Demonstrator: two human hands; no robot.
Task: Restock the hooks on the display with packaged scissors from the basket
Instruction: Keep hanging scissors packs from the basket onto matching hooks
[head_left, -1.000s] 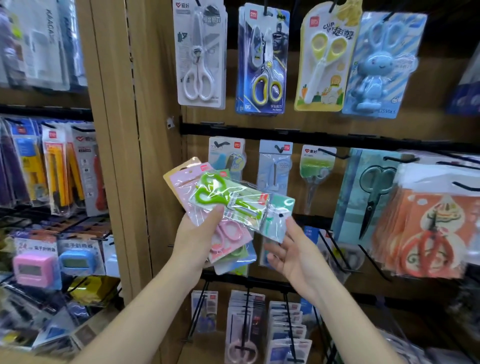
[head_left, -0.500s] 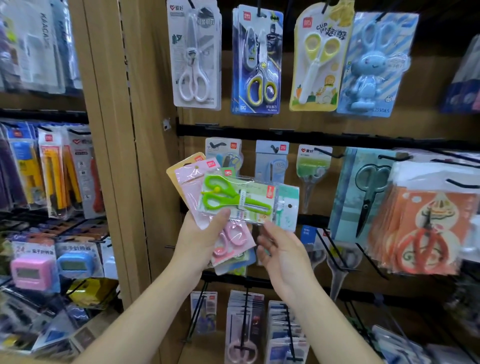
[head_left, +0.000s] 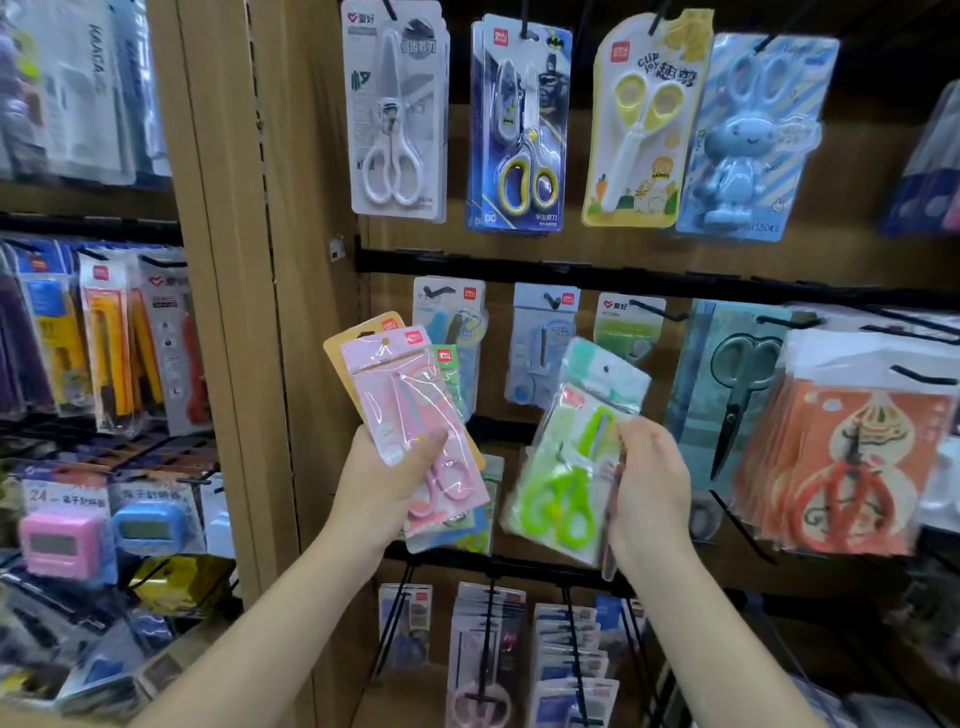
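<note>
At centre frame a narrow gap between the held pink scissor packs (head_left: 415, 415) and the green scissor pack (head_left: 571, 467) opens onto the middle row. A hook prong (head_left: 660, 310) juts forward there, bare along its length. At right, the orange scissor packs (head_left: 852, 467) crowd their hook. The wooden upright (head_left: 234, 312) walls off the left.

Yellow pack (head_left: 644, 119): "CUP JOY"; blue pack (head_left: 519, 124): "DC".
</note>
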